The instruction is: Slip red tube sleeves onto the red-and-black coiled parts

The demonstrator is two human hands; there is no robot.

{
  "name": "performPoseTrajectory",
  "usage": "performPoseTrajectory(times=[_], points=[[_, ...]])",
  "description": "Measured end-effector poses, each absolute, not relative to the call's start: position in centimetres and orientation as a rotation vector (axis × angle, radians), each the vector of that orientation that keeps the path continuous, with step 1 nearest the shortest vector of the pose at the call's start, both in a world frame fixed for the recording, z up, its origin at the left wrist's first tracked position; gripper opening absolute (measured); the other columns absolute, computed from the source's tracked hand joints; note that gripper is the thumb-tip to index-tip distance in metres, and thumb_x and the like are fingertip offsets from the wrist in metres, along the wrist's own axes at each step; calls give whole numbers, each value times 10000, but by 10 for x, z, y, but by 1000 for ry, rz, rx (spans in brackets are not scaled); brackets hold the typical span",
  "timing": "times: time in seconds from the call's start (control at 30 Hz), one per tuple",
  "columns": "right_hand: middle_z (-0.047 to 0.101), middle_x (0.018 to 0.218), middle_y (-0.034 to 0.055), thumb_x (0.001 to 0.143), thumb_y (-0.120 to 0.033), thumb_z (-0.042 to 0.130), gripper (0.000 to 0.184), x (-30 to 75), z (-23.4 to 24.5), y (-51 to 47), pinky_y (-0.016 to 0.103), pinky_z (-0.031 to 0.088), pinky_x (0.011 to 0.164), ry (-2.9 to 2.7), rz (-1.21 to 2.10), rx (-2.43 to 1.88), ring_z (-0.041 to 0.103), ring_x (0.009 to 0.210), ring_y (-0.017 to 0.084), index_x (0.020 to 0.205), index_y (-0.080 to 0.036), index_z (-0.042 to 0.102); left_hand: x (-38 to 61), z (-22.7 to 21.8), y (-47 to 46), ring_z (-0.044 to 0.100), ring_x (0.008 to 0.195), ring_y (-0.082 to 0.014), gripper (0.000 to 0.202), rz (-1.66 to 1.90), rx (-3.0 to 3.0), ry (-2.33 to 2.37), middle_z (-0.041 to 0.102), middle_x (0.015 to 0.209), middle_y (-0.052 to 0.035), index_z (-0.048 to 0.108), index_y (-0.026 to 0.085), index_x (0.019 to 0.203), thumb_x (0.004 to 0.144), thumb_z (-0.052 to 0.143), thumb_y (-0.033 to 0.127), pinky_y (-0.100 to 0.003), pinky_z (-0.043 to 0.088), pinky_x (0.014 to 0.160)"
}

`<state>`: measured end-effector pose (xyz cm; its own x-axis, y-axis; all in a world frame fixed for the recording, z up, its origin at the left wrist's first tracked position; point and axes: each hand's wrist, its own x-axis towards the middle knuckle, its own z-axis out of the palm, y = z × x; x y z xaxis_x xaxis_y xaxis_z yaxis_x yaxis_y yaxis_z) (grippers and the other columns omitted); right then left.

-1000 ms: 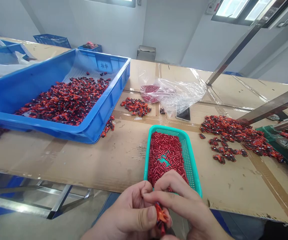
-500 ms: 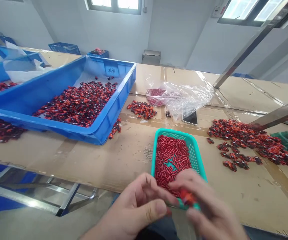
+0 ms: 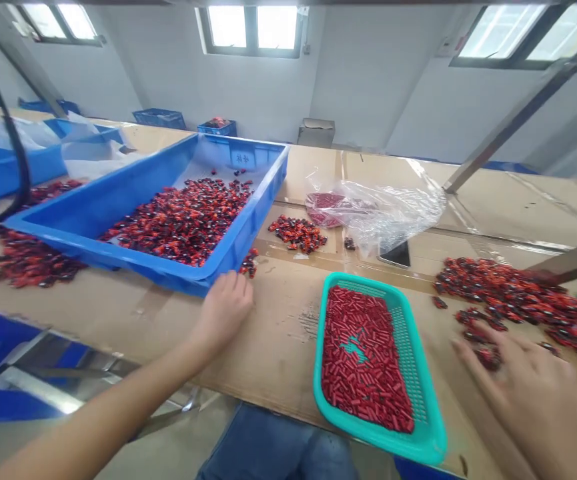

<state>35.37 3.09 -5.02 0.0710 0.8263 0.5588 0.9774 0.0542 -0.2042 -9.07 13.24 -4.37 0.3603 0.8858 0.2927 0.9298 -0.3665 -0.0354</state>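
My left hand (image 3: 228, 303), fingers curled, is at the near corner of the large blue tray (image 3: 133, 257). It lies just in front of a few red-and-black pieces (image 3: 249, 263); whatever is in the fingers is hidden. On the other side my right hand (image 3: 523, 380), somewhat blurred, reaches with spread fingers over loose red-and-black pieces (image 3: 488, 357) at the edge of a larger pile (image 3: 508, 290). Between the hands stands a green basket (image 3: 431, 400) holding many small dark-red tubes (image 3: 363, 347).
Behind the basket are another heap of red-black pieces (image 3: 297, 233), a clear plastic bag (image 3: 393, 207) and a phone (image 3: 395, 255). A metal post (image 3: 508, 120) rises at the right. A black cable (image 3: 15, 147) hangs at the left.
My hands have parted from in front of the basket: the left went to the blue tray's corner, the right to the pile. The red-orange piece no longer shows between them. The view has shifted.
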Motion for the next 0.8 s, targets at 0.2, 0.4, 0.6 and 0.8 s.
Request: performPoseTrajectory(times=[0.2, 0.4, 0.6, 0.8], points=[[763, 1050, 39, 1086, -262, 512, 191, 267, -11, 13, 333, 562, 815, -2391, 78, -1418, 714, 959, 200, 1165, -269, 686, -96, -39, 131, 727, 1009, -386, 324, -665, -2573, -1337, 757, 977, -225, 710, 90, 977, 996, 387, 101, -530, 581, 821], [746, 777, 7, 896, -116, 752, 114, 244, -24, 24, 360, 462, 695, -2533, -102, -1486, 691, 738, 236, 850, -214, 716, -69, -16, 82, 766, 789, -130, 265, -1215, -3023, -1533, 780, 875, -19, 698, 199, 1069, 1038, 435, 204, -189, 595, 722], [685, 660, 21, 948, -51, 600, 289, 250, -40, 29, 354, 408, 653, -2515, -162, -1401, 640, 647, 213, 704, -200, 647, -45, -5, 54, 774, 820, -157, 242, -1860, -3144, -2469, 808, 879, -39, 822, 222, 1073, 944, 654, 340, -200, 613, 732], [728, 835, 38, 1067, -150, 453, 239, 239, -11, 22, 286, 534, 665, -2361, 138, -1360, 688, 755, 180, 940, -207, 648, -41, -16, 32, 790, 858, -150, 416, -2268, -2873, -2164, 821, 922, 14, 753, 324, 1232, 848, 802, 171, -179, 640, 740]])
